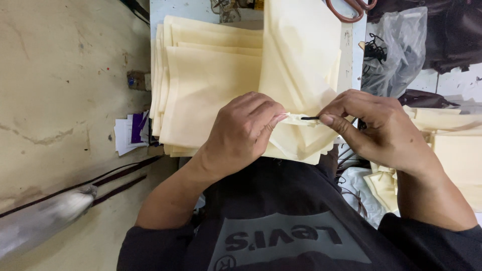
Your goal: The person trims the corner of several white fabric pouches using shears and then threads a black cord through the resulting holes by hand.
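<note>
Cream fabric piece (301,75), draped over stacked cream pieces (201,90) on counter (351,45); hem pinched closed in left hand (246,130); thin black cord (310,118) nipped between right hand (376,128) fingertips at hem

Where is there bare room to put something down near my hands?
Little on the table: the stack of cream fabric pieces covers it, with only a bare strip above. Right side is crowded with a plastic bag and more cream pieces. The floor left of the stack is bare.
</note>
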